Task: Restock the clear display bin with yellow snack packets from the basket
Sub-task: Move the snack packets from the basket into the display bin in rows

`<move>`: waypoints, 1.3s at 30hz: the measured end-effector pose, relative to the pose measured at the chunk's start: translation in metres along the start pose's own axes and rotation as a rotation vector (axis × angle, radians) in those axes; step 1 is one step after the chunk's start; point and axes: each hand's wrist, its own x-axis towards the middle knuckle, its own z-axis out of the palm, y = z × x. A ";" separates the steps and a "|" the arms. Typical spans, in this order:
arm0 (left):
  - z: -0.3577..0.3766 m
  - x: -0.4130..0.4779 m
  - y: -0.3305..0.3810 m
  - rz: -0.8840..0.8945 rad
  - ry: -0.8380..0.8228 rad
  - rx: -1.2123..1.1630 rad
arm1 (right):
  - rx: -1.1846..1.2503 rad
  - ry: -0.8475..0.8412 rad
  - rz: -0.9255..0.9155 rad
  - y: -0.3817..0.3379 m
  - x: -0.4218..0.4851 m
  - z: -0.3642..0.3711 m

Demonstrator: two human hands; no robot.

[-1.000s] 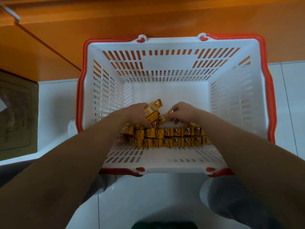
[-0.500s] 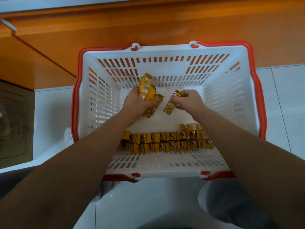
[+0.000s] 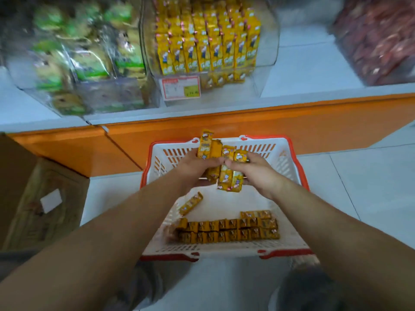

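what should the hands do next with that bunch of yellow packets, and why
Probably lift the bunch of yellow foil snack packets, gripped between the left hand and right hand above the white-and-red plastic basket, up and forward to the clear plastic display bin, whose right side looks unfilled.

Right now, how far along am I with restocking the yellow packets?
Partly done. The clear bin on the shelf holds standing yellow packets, with bare space on its right. In hand: the left hand and right hand together grip a bunch of packets above the basket. Left: two rows and one loose packet lie on the basket floor.
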 end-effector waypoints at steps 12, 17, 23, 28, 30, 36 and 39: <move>0.006 -0.149 0.108 0.341 -0.010 -0.099 | 0.170 -0.055 -0.272 -0.142 -0.129 -0.006; 0.002 -0.148 0.109 0.370 0.028 -0.093 | 0.264 -0.050 -0.293 -0.145 -0.130 0.001; -0.008 -0.132 0.121 0.383 0.054 -0.089 | 0.266 -0.008 -0.297 -0.146 -0.110 0.006; -0.016 -0.122 0.127 0.386 0.053 -0.101 | 0.228 0.054 -0.313 -0.149 -0.097 0.010; -0.018 -0.120 0.127 0.387 0.059 -0.115 | 0.236 0.063 -0.326 -0.152 -0.094 0.010; -0.021 -0.115 0.120 0.365 0.118 -0.120 | 0.282 0.036 -0.350 -0.163 -0.090 0.008; -0.018 -0.114 0.118 0.358 0.123 -0.115 | 0.271 0.014 -0.353 -0.164 -0.089 0.011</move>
